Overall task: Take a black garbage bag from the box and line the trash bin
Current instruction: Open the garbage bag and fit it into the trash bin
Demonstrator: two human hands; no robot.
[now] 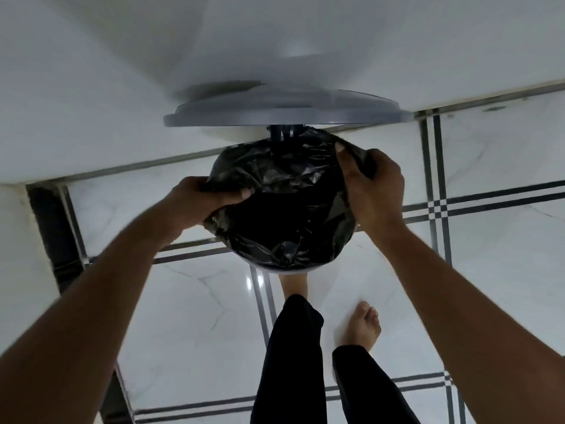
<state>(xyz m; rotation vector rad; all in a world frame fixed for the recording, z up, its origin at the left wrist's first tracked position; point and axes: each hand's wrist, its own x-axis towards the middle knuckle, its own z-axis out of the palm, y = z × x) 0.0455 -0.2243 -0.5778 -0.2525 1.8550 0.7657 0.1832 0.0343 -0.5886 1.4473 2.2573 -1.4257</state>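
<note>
Bag: my black garbage bag (284, 209) is spread over the mouth of the trash bin (276, 269), on the floor (189, 301) by the far wall.
Left hand (195, 203): grips the bag's left edge.
Right hand (371, 185): grips its right edge.
Lid (284, 113): grey, raised behind the bag.

white tiled floor (189, 301), white wall (91, 71)

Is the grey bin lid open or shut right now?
Open. The grey round plastic lid stands raised behind the bin mouth, which the crinkled black plastic garbage bag covers while both hands grip its edges.
</note>
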